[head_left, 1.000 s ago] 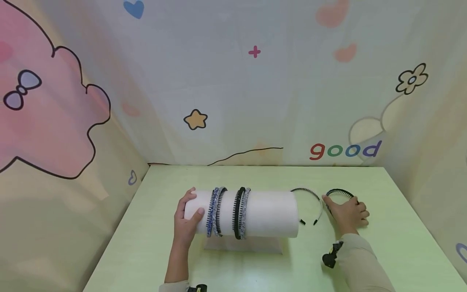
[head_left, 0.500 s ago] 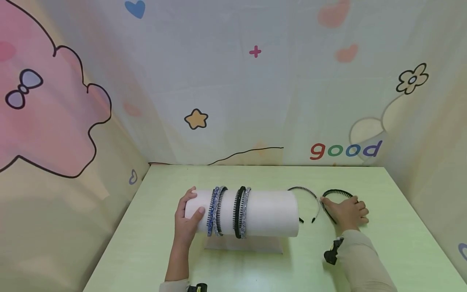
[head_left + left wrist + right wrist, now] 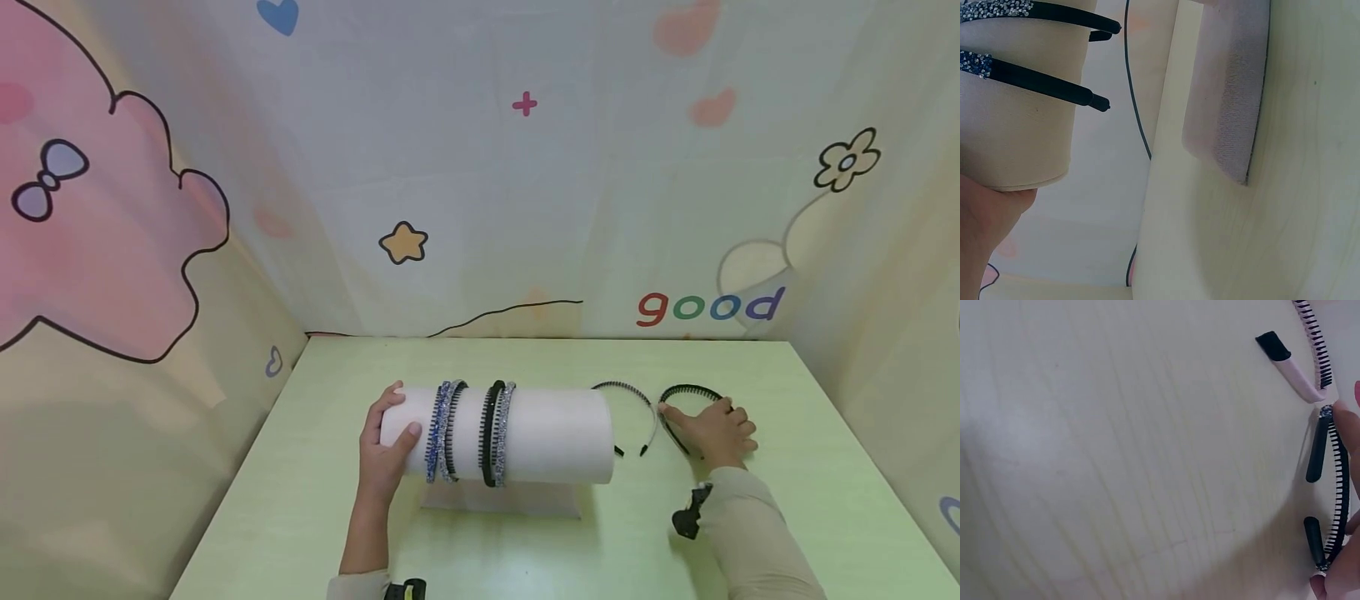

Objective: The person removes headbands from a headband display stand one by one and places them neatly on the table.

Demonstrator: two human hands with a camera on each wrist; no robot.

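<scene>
My left hand grips the left end of a white cylinder, thumb in front and fingers behind. Several toothed headbands are around the cylinder: blue glitter and silver ones on the left, a black one and a silver one near the middle. In the left wrist view, two black headband tips stick out past the cylinder. At the right, my right hand holds a black toothed headband by its two sides, thumb on one and fingers on the other. Small glitter patches show near its tips.
A headband with a pale end lies left of my right hand, partly behind the cylinder. Beneath the cylinder is a pale stand base. A printed curtain hangs behind the pale green table.
My right hand has shifted very slightly with the black headband, whose arc now shows further left. The pale-ended headband moved a little left. The left hand keeps its grip.
</scene>
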